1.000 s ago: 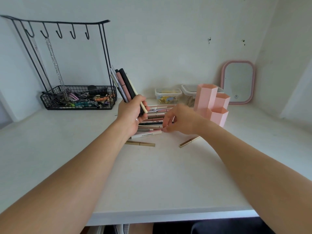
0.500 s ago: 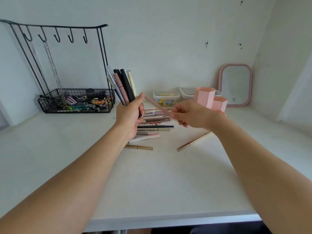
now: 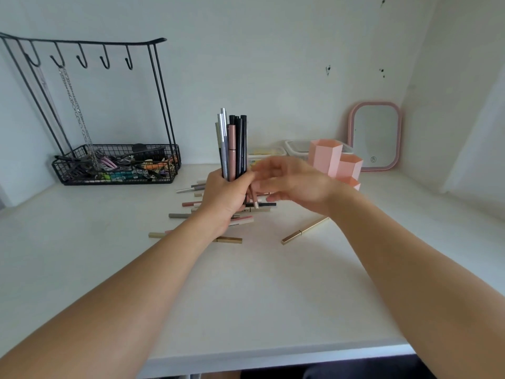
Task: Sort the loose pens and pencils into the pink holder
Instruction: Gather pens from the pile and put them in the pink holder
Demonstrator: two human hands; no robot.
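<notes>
A bundle of slim pens and pencils in black, silver and dusty pink (image 3: 232,144) is held upright in the left hand (image 3: 226,199), which is clenched around its lower part; half a second earlier the same bundle was fanned and leaning to the left, so it has been squared up and brought to vertical. The pale pink pencil then pinched in the right hand (image 3: 293,184) appears to have been passed across: a light stick is now seen hanging below the left fist, beside the other lower ends. The right hand is blurred by motion, with its fingers spread loosely just beside the bundle, and whether anything is still gripped in it cannot be told, though it looks released. The pink hexagonal three-tube plastic holder (image 3: 334,162) stands behind the right wrist, near the back of the white desk (image 3: 246,291), and no pens can be seen in its open tubes. A scatter of loose pens (image 3: 191,205) is left lying on the desk under and behind the hands, with a gold square-bodied pen (image 3: 304,231) apart to the right and another gold pen (image 3: 229,239) near the left wrist. The gathering step is judged to be under way, with nothing yet sorted into the holder and much of the pile still to be collected.
</notes>
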